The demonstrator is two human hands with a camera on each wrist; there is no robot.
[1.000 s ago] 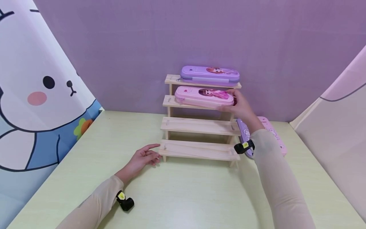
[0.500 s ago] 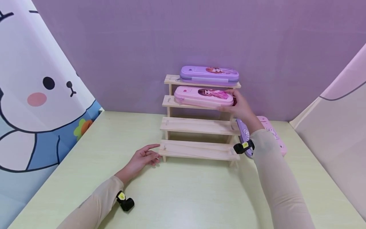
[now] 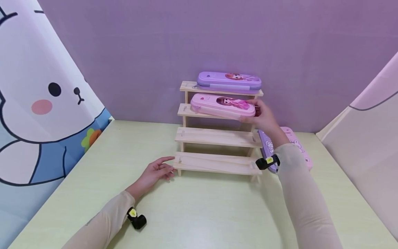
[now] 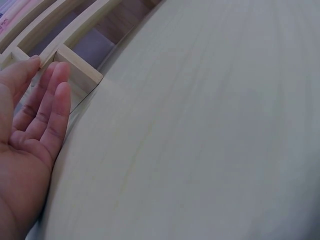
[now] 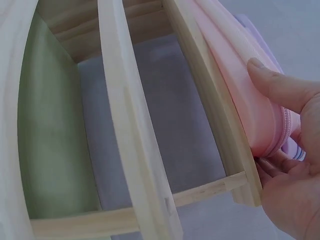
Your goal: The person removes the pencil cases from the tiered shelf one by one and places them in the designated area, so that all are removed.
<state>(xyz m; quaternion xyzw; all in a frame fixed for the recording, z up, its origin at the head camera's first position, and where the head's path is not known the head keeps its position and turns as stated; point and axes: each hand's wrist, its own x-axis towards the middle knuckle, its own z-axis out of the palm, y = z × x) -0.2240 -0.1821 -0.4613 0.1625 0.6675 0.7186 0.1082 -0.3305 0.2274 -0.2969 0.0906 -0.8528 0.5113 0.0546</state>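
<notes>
A pink pencil case [image 3: 214, 103] with a doll picture on its lid lies along the second-highest step of a wooden stepped rack [image 3: 217, 136]. At its right end my right hand [image 3: 262, 117] pinches it, the thumb on the front side in the right wrist view and the other fingers partly hidden behind the end. My left hand [image 3: 153, 173] is at the left end of the lowest step, its fingertips right at the board's edge and the fingers loosely extended. A purple pencil case [image 3: 228, 81] with a similar picture rests on the top step.
Right of the rack, another purple case [image 3: 266, 143] and a pink case with printed animals [image 3: 296, 145] lie on the pale table [image 3: 199, 211], partly covered by my right arm. A purple backdrop [image 3: 140, 62] rises close behind the rack.
The right end of the pink pencil case has shifted slightly forward, towards me, with my right hand on it. The left hand keeps its place at the rack.
</notes>
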